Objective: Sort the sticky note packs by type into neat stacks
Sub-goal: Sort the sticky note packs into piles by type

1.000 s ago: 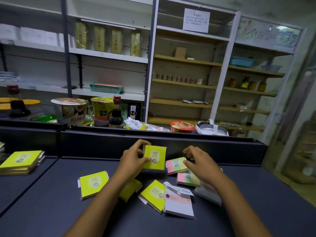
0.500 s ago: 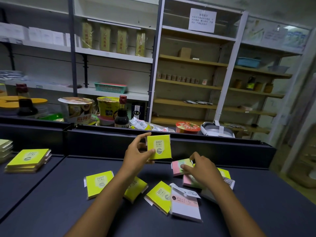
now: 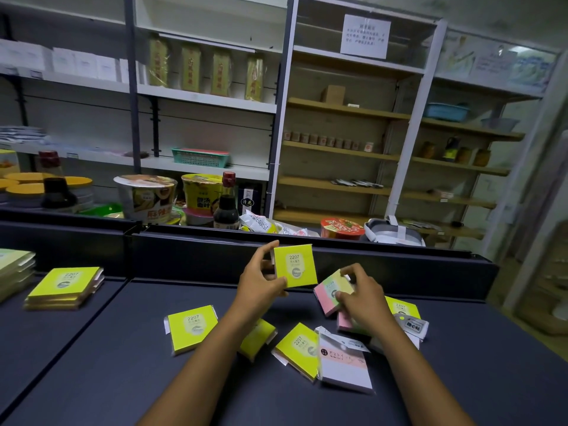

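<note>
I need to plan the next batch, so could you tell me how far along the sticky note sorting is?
Done: one yellow stack sits at far left. In hand: the left hand holds a yellow pack; the right hand lifts a pastel pack. Left: loose yellow packs and a white-pink pack.

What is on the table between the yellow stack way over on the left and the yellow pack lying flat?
Nothing: in the head view, only bare dark table separates the yellow stack from the flat yellow pack.
</note>
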